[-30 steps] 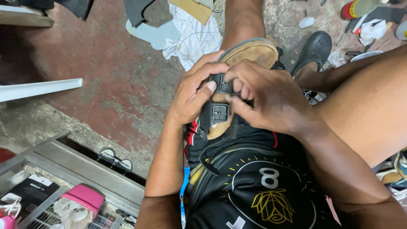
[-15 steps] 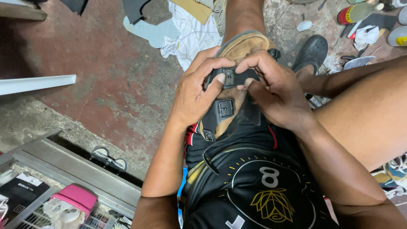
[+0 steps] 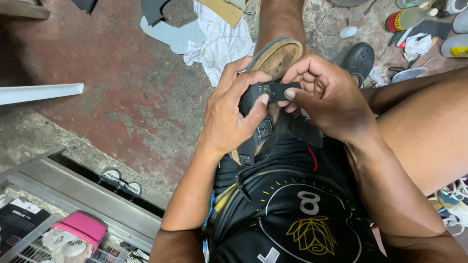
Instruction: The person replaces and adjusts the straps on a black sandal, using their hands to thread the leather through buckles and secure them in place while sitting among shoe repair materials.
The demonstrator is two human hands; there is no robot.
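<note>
sandal (image 3: 273, 61): a tan-footbed sandal with black straps, held on the person's lap against the black shorts (image 3: 292, 214), toe end pointing away from the body.
front strap (image 3: 278, 91): black, with a small metal buckle near its middle; it runs across the footbed between the two hands.
second buckle (image 3: 264, 129): lower on the sandal, on another black strap, just under the left thumb side.
left hand (image 3: 229, 114): wrapped around the sandal's left edge, thumb tip pressed onto the front strap beside the buckle, fingers curled over the top.
right hand (image 3: 326, 97): fingers bent, thumb and forefinger pinching the free end of the front strap.
floor (image 3: 122, 87): worn red and grey concrete.
white cloth (image 3: 219, 44): crumpled just beyond the sandal.
black shoe (image 3: 358, 58): lying to the right of the sandal's toe, apart from it.
metal frame (image 3: 73, 190): lower left, with a pink object (image 3: 80, 226) beside it.
bottle (image 3: 407, 17): lying on its side, top right, among scraps.
</note>
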